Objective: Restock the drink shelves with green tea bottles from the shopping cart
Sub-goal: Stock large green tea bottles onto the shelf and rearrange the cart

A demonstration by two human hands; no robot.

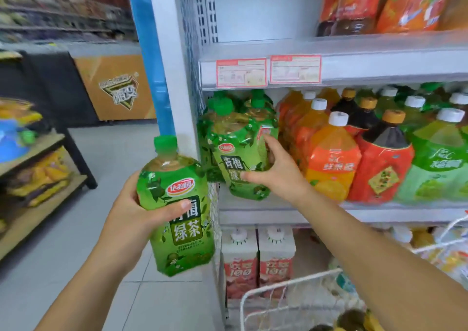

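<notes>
The white shelving unit fills the right side of the view, and its middle shelf is packed with big drink bottles. A corner of the white wire shopping cart shows at the lower right, under the person's right forearm; what lies in it is too blurred to name. Orange, dark and pale green bottles stand in rows along the right part of the middle shelf. At its left end the front green tea bottle leans slightly at the shelf's edge. A second green tea bottle is held upright in the air, just left of the shelf post. The left hand is wrapped round its middle, thumb across the label. The right hand clasps the front green tea bottle, fingers round its right side and thumb on its label. Two red price tags sit on the shelf rail above
</notes>
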